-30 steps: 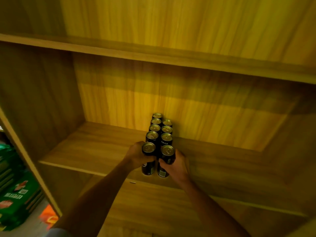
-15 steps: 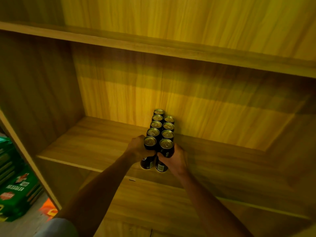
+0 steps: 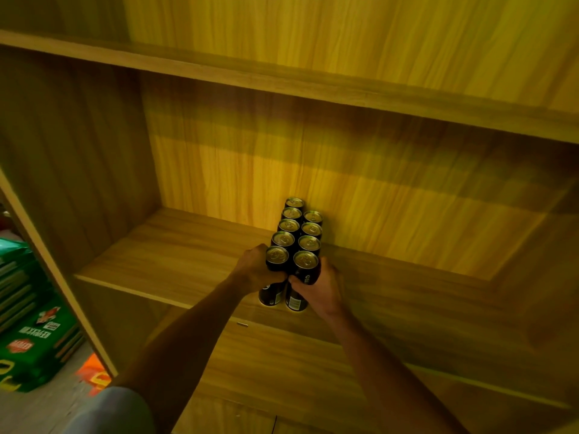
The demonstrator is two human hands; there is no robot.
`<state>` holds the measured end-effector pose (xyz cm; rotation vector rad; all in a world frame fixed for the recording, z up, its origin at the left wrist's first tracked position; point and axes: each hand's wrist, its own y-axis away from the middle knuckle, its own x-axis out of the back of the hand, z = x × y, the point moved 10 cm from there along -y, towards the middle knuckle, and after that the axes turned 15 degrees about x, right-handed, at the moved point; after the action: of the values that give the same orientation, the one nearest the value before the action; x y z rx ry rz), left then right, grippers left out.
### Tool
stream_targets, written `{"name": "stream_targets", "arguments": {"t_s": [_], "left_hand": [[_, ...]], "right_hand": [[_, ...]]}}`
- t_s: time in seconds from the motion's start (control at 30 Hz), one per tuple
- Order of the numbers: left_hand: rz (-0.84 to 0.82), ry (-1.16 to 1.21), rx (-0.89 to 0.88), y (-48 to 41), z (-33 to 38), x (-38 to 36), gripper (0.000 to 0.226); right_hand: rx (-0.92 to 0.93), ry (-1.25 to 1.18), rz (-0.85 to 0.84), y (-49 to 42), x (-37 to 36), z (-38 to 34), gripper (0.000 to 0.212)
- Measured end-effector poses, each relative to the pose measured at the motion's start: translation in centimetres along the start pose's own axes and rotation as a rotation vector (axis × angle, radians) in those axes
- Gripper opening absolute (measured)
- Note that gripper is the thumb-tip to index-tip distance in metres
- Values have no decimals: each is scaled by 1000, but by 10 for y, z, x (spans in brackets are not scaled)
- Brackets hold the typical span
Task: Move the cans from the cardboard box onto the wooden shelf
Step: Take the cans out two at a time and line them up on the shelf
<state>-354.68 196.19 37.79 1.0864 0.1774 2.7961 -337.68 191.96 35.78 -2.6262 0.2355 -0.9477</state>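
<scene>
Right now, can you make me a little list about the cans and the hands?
cans on shelf: nine, in two rows running front to back
left row: five
right row: four
left hand: grip around the front left can
right hand: grip around the front right can
cardboard box: not in view
beside the shelf: green packs on the floor

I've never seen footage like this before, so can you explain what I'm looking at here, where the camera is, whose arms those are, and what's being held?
There is no machine: a person wears one wide-angle camera on the head, looking forward and down, so the two bare arms are their own. They face a wooden shelf. On it stand dark cans with gold tops in two rows running back to the rear panel. The left hand grips the front left can, and the right hand grips the front right can. Both front cans stand upright at the shelf's front edge. At far left, green packages are stacked on the floor. No cardboard box is in view.
</scene>
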Motion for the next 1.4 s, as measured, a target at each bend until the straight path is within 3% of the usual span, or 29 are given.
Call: {"name": "stream_targets", "arguments": {"t_s": [0.1,0.23,0.5,0.67,0.87,1.0,1.23,1.4], "left_hand": [[14,23,24,1,-4,0,37],[22,-6,90,1,-15,2,75],[107,-524,-53,29,-13,11,135],[142,-707,-150,59,-8,10,134],[159,-735,-163,85,-8,8,131],[164,-742,-108,94,-7,15,127],[221,-743,0,103,-17,49,125],[304,-731,147,123,-56,87,123]], "right_hand": [[4,11,-19,0,1,-3,65],[14,82,-79,3,4,-9,66],[98,477,-331,22,22,-30,111],[162,691,-411,30,32,-38,128],[214,769,-443,46,41,-44,131],[256,723,-430,46,42,-58,130],[482,634,-397,26,21,-124,115],[647,582,-476,30,-20,-173,108]]}}
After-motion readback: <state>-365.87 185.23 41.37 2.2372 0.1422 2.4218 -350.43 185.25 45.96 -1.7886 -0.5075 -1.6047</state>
